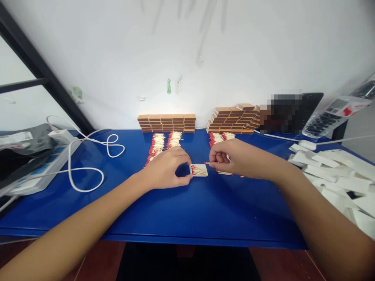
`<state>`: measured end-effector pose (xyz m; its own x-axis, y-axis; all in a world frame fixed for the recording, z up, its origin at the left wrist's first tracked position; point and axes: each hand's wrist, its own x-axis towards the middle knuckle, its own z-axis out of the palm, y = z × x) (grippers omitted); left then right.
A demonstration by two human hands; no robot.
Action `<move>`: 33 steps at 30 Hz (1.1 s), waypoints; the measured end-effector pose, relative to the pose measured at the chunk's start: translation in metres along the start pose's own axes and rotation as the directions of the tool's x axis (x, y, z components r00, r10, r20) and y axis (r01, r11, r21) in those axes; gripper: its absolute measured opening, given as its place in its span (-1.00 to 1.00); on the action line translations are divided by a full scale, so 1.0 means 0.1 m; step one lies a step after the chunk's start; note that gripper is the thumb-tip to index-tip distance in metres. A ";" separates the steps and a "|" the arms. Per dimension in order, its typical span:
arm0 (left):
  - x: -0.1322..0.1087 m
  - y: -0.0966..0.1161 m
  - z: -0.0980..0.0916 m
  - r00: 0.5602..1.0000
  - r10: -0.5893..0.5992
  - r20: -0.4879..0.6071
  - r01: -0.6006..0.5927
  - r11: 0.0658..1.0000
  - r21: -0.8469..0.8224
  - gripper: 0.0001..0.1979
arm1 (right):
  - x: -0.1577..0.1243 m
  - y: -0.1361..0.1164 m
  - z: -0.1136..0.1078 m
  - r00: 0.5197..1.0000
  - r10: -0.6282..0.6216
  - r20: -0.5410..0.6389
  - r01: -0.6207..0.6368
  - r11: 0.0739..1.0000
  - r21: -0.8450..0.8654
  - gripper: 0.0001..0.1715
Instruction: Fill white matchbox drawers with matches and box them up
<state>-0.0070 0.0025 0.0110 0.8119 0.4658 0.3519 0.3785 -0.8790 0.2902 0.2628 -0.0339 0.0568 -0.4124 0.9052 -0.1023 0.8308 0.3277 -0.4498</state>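
A small white matchbox tray point(199, 170) with a few matches inside lies on the blue table point(187, 210). My left hand point(166, 168) curls around the tray's left edge, thumb and fingers gripping it. My right hand point(231, 157) is just right of the tray, its fingers pinched on a few red-tipped matches point(208, 163) whose tips point at the tray. More loose matches point(224, 173) lie under the right hand.
Rows of red-tipped matches point(164, 144) lie behind my hands, with stacked brown matchboxes point(166, 123) and a second pile point(234, 119) against the wall. A heap of white box sleeves point(336, 175) is at right. A white cable point(88, 164) and power strip point(35, 171) sit at left.
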 end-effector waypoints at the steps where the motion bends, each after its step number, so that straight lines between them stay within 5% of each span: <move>1: 0.00 0.00 0.00 1.000 0.003 -0.002 -0.003 1.000 -0.004 -0.81 | 0.01 -0.03 0.03 0.999 -0.040 -0.033 0.040 0.999 0.003 -0.75; 10: 0.00 0.00 0.00 1.000 0.013 -0.007 -0.013 1.000 -0.012 -0.83 | 0.11 -0.14 0.28 0.982 -0.168 -0.083 0.166 0.986 -0.024 -0.79; 14: 0.00 -0.01 0.00 1.000 -0.004 0.001 0.004 1.000 -0.014 -0.82 | 0.04 -0.03 0.08 0.994 -0.072 -0.085 0.068 0.996 -0.050 -0.79; 19: -0.01 -0.05 0.01 1.000 0.000 -0.018 0.000 1.000 -0.009 -0.80 | -0.07 0.06 -0.11 0.984 0.130 0.118 -0.114 0.985 -0.131 -0.77; 33: -0.01 -0.05 0.01 1.000 -0.012 -0.009 0.012 1.000 -0.010 -0.81 | -0.01 0.14 0.02 0.975 0.100 0.201 -0.066 0.984 -0.167 -0.82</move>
<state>-0.0092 0.0069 0.0087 0.8034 0.4772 0.3561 0.3836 -0.8723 0.3033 0.2743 -0.0305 0.0491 -0.3941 0.8606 -0.3226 0.9071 0.3077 -0.2873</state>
